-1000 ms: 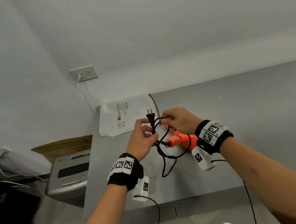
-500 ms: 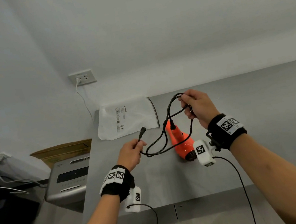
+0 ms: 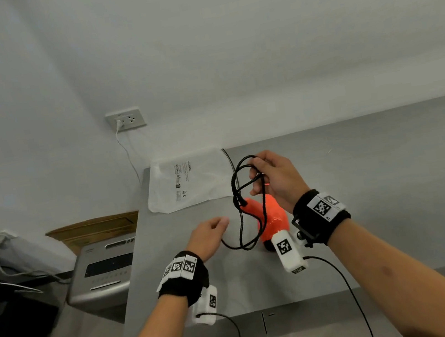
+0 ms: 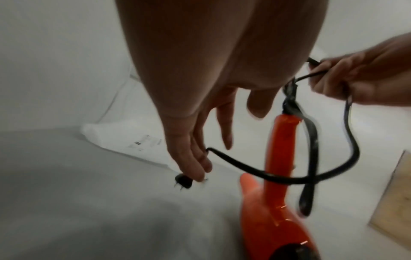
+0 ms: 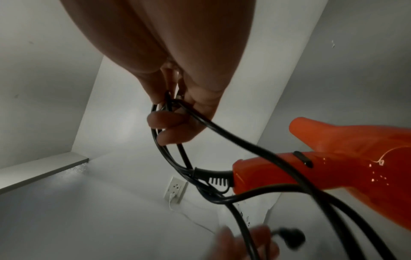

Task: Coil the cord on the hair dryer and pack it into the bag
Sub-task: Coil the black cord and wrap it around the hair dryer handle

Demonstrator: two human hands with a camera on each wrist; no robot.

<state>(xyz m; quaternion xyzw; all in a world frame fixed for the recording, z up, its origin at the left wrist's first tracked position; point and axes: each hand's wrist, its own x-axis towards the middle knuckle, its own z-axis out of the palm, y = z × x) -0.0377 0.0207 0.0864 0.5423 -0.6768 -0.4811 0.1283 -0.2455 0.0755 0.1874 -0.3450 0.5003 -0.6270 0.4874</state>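
Cord (image 3: 240, 223) loops hang from my right hand's (image 3: 275, 180) curled fingers (image 5: 165, 119) above the dryer (image 3: 270, 219) on the worktop (image 3: 395, 199), while my left hand (image 3: 208, 240), left of the dryer, pinches the plug (image 4: 183, 181) end.

The hair dryer (image 3: 271, 220) is made of glossy orange plastic – little highlights are picked up all over the shell. The cord (image 3: 241, 223) is sheathed in smooth black rubbery stuff with a slight sheen. A matt grey finish is seen on the table (image 3: 395, 199). The bag (image 3: 188, 184) is made of thin, crinkly white plastic with small print – and brushed silvery metal is seen on the machine (image 3: 104, 274) beside the table.
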